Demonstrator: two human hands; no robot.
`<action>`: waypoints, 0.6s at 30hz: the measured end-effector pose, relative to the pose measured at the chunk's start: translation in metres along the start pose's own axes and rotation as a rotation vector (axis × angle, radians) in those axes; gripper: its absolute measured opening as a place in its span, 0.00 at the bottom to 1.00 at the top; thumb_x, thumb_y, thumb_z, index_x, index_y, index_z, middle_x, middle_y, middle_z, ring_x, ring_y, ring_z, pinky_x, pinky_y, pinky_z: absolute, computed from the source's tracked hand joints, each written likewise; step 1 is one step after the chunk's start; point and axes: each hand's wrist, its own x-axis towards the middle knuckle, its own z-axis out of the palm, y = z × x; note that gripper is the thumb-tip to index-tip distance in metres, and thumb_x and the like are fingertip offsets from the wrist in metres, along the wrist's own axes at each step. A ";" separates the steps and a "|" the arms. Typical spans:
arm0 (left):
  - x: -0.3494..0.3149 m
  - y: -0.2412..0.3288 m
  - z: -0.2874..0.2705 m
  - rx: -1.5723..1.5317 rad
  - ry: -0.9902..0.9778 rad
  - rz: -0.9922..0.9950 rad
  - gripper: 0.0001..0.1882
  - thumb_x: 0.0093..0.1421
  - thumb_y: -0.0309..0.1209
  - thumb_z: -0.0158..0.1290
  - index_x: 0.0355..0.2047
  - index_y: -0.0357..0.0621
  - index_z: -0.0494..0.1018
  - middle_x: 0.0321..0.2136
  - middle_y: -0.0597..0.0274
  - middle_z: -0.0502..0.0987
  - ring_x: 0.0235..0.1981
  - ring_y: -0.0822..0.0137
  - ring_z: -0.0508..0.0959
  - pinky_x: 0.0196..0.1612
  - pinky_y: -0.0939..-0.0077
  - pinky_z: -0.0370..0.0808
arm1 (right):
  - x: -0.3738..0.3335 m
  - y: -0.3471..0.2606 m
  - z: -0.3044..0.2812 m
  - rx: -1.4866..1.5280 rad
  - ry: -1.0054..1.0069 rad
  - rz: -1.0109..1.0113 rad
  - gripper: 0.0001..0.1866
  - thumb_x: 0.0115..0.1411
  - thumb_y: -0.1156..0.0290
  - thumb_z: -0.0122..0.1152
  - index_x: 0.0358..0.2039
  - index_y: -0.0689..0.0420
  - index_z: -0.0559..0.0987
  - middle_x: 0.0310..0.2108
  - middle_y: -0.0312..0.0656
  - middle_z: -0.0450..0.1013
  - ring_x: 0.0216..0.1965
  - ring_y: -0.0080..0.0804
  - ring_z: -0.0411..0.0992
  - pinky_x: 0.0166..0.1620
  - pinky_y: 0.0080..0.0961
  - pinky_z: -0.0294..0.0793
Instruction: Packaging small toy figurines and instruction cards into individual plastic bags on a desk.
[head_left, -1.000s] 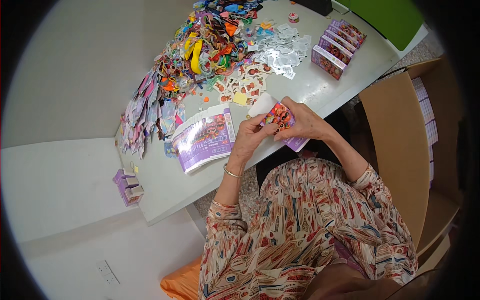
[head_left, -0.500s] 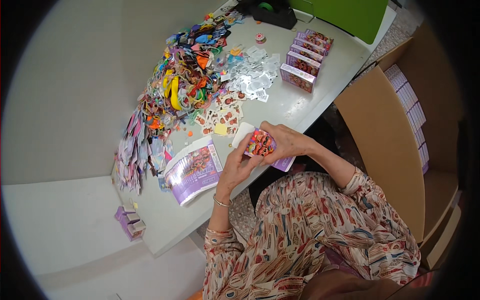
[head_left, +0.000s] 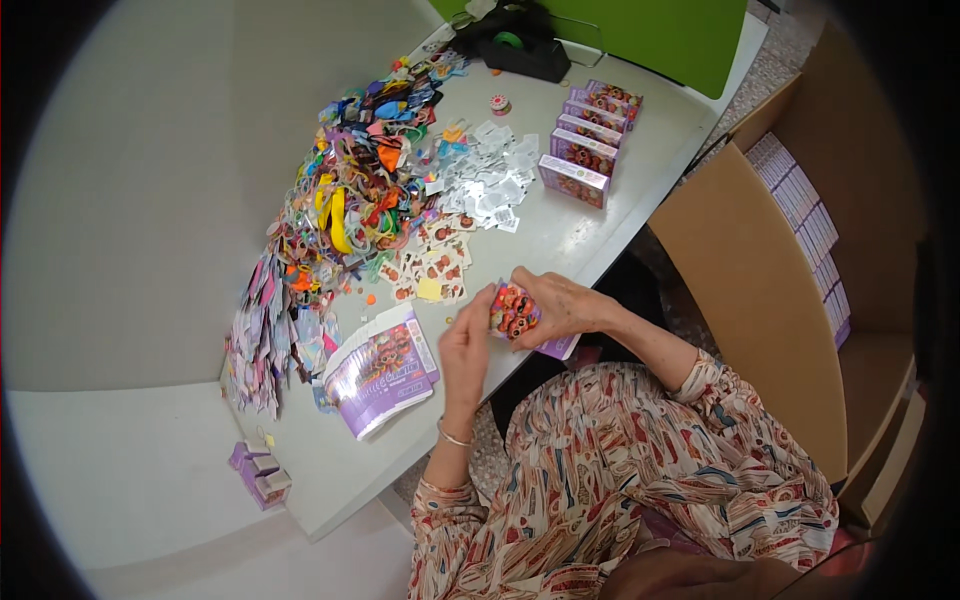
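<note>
We grasp a small box [head_left: 517, 314] with colourful cartoon figures in our right hand [head_left: 560, 303], the fingers wrapped over its far side and the thumb along its near one. Our left hand [head_left: 464, 352] is at the box's left end, fingertips bent against or just beside it; it is blurred, so we cannot tell whether it grips. The box is between our hands, above the near edge of the bench [head_left: 590, 238]. A purple panel [head_left: 559, 347] shows below our right hand, though we cannot tell whether it belongs to the same box. Left of our left hand lies a fanned stack of flat purple cartons [head_left: 385, 372]. Beyond our hands we see picture cards [head_left: 440, 262], a yellow slip [head_left: 429, 289] on them, silvery-white packets [head_left: 490, 180] and a heap of colourful trinkets [head_left: 350, 190]. Finished-looking boxes [head_left: 576, 181] stand in a row farther right.
</note>
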 end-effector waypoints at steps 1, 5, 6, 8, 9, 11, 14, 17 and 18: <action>0.003 0.000 -0.003 -0.219 0.046 -0.190 0.18 0.64 0.29 0.53 0.52 0.33 0.73 0.42 0.60 0.79 0.40 0.72 0.77 0.45 0.78 0.73 | 0.000 0.000 0.001 0.002 -0.012 -0.018 0.38 0.39 0.55 0.72 0.41 0.66 0.62 0.27 0.60 0.72 0.34 0.57 0.74 0.39 0.42 0.72; 0.010 0.010 -0.007 -0.296 0.023 -0.264 0.15 0.63 0.29 0.55 0.47 0.32 0.76 0.36 0.66 0.79 0.34 0.79 0.73 0.39 0.85 0.71 | 0.001 0.007 0.000 -0.029 0.032 -0.080 0.39 0.39 0.53 0.75 0.41 0.63 0.63 0.26 0.57 0.72 0.31 0.54 0.74 0.36 0.39 0.71; 0.011 0.011 -0.006 -0.260 0.037 -0.264 0.14 0.62 0.28 0.55 0.46 0.33 0.77 0.35 0.66 0.79 0.34 0.79 0.74 0.38 0.84 0.71 | 0.002 0.005 -0.003 -0.030 0.007 -0.056 0.39 0.39 0.53 0.75 0.40 0.63 0.63 0.26 0.57 0.72 0.32 0.54 0.74 0.36 0.39 0.71; 0.014 0.011 -0.003 -0.279 0.060 -0.285 0.14 0.62 0.28 0.55 0.46 0.33 0.77 0.35 0.66 0.79 0.33 0.79 0.74 0.37 0.84 0.71 | 0.001 0.005 -0.006 -0.036 0.015 -0.067 0.38 0.39 0.53 0.76 0.40 0.63 0.63 0.27 0.57 0.73 0.32 0.54 0.74 0.37 0.39 0.71; 0.015 0.010 -0.003 -0.303 0.070 -0.275 0.14 0.62 0.27 0.56 0.46 0.33 0.77 0.35 0.66 0.79 0.33 0.79 0.74 0.36 0.85 0.72 | 0.002 0.005 -0.008 -0.034 0.024 -0.081 0.38 0.38 0.54 0.76 0.40 0.64 0.63 0.27 0.57 0.73 0.33 0.54 0.74 0.37 0.39 0.72; 0.016 0.005 0.000 -0.377 0.096 -0.286 0.14 0.62 0.27 0.55 0.46 0.32 0.77 0.34 0.66 0.79 0.32 0.79 0.73 0.36 0.85 0.71 | 0.001 0.004 -0.007 -0.002 -0.010 -0.055 0.37 0.39 0.54 0.76 0.39 0.63 0.64 0.28 0.56 0.73 0.33 0.53 0.75 0.38 0.38 0.72; 0.013 0.005 0.001 -0.414 0.119 -0.263 0.13 0.62 0.26 0.55 0.45 0.32 0.77 0.33 0.67 0.79 0.31 0.80 0.74 0.35 0.85 0.72 | 0.002 0.007 -0.004 0.001 0.008 -0.071 0.36 0.39 0.55 0.75 0.39 0.62 0.64 0.28 0.55 0.74 0.34 0.52 0.75 0.40 0.38 0.72; 0.009 -0.005 0.007 -0.191 0.130 -0.126 0.13 0.63 0.25 0.52 0.46 0.32 0.76 0.32 0.66 0.80 0.31 0.80 0.74 0.36 0.85 0.73 | 0.003 0.008 -0.001 -0.055 0.020 -0.064 0.36 0.39 0.55 0.76 0.39 0.62 0.64 0.28 0.55 0.74 0.34 0.52 0.75 0.39 0.38 0.72; 0.007 -0.007 0.007 -0.006 0.133 -0.008 0.13 0.64 0.24 0.50 0.48 0.32 0.75 0.30 0.64 0.80 0.31 0.81 0.74 0.37 0.85 0.73 | 0.003 0.006 -0.001 -0.054 0.015 -0.067 0.36 0.39 0.55 0.76 0.39 0.62 0.64 0.28 0.55 0.74 0.34 0.52 0.75 0.39 0.38 0.72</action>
